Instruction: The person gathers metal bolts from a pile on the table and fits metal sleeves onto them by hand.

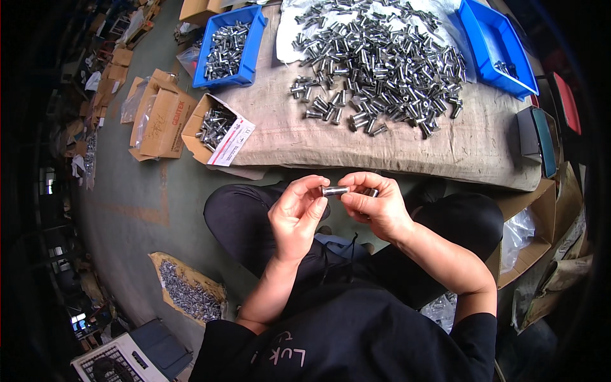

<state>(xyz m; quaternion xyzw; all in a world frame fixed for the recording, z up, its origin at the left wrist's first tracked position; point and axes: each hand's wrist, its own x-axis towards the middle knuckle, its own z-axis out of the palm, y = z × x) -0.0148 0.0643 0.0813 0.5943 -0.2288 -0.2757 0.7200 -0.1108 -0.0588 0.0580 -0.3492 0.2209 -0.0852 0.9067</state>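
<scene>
Between my two hands, above my lap, a shiny headed metal pin (335,190) lies level. My left hand (296,213) pinches its headed end between thumb and fingertips. At the pin's other end are the thumb and forefinger of my right hand (377,207). A second metal piece (371,192) shows among the right hand's fingers, partly hidden by them. Beyond my hands, a large heap of similar metal pins (382,70) is spread over the cloth-covered table (273,137), partly on a white sheet (289,32).
Blue bins stand left (254,57) and right (470,35) of the heap, both with metal parts inside. An open carton (196,137) of pins sits at the table's left corner. Another carton (167,124) stands left of it. More small parts lie on a floor sheet (219,293).
</scene>
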